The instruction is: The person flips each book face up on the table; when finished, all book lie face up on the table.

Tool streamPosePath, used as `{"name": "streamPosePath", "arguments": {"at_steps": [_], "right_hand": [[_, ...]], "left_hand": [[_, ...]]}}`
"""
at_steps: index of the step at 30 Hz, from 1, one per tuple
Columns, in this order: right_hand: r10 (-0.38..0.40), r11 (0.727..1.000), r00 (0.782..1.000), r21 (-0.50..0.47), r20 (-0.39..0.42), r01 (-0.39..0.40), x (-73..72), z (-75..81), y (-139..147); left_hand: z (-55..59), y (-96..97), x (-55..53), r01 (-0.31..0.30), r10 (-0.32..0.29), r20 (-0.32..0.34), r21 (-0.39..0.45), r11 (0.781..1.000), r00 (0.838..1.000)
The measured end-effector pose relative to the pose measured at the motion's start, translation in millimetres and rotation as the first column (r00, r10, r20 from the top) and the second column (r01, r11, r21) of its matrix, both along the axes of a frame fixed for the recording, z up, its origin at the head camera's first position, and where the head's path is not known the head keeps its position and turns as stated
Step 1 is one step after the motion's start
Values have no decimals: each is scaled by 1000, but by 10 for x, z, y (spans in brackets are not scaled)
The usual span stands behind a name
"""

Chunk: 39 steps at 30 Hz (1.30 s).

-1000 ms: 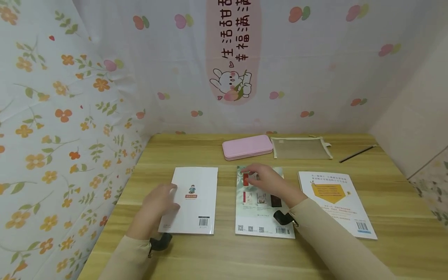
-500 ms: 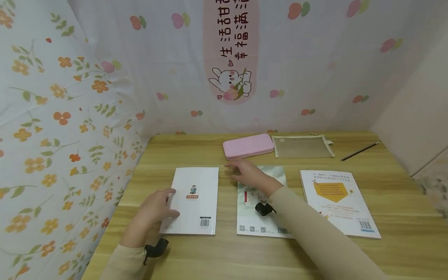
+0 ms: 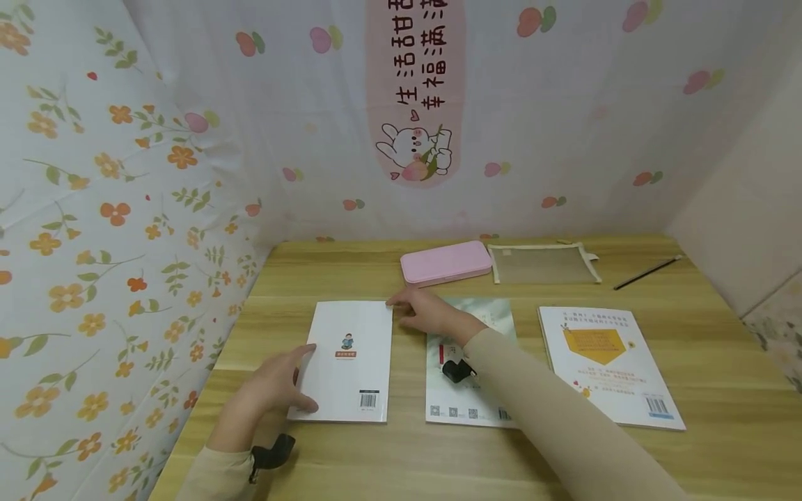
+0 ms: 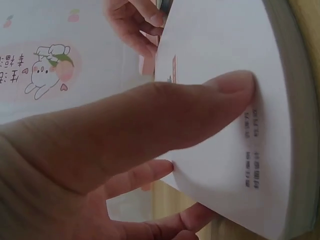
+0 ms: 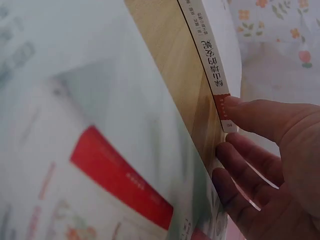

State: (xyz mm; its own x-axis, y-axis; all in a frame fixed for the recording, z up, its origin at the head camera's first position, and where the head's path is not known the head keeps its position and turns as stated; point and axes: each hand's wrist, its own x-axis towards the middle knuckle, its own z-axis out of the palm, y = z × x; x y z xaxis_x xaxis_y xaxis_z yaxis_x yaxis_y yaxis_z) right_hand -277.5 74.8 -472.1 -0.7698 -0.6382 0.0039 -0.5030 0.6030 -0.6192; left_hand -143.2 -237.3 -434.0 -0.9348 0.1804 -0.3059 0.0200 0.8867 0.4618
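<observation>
A white book with a small figure printed on its cover lies on the left side of the wooden table. My left hand is at its left edge. In the left wrist view, the thumb extends over the cover and the fingertips are by the edge. My right hand reaches across to the book's upper right corner. Its thumb touches the spine in the right wrist view, fingers loosely bent beside it. Under the right forearm lies a pale green book, partly hidden.
A third book with a yellow panel lies on the right. Along the back are a pink pencil case, a mesh zip pouch and a thin dark pen or pencil. Printed cloth hangs behind and left.
My right hand has moved left, from above the green book to the white book's upper right corner. The left hand stays at the left edge, with its thumb slightly lower.
</observation>
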Motion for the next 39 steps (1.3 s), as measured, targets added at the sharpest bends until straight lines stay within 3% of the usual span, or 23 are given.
{"name": "streamPosePath", "arguments": {"at_steps": [6, 15, 24, 32, 39], "right_hand": [[19, 999, 999, 34, -33, -18, -1, -38, -51], [24, 999, 998, 44, -64, -22, 5, -53, -90], [14, 1000, 993, 27, -114, -11, -7, -105, -92], [-60, 997, 994, -43, -91, 57, 4, -122, -129], [-111, 993, 971, 26, -213, 119, 38, -101, -148]], "left_hand": [[-46, -53, 36, 5, -5, 11, 44, 999, 1000], [-99, -138, 117, 60, -61, 9, 80, 995, 998], [-133, -170, 99, 64, -69, 27, 152, 986, 997], [-120, -189, 82, 47, -52, 38, 119, 992, 998], [-83, -215, 105, 82, -88, 32, 140, 987, 996]]}}
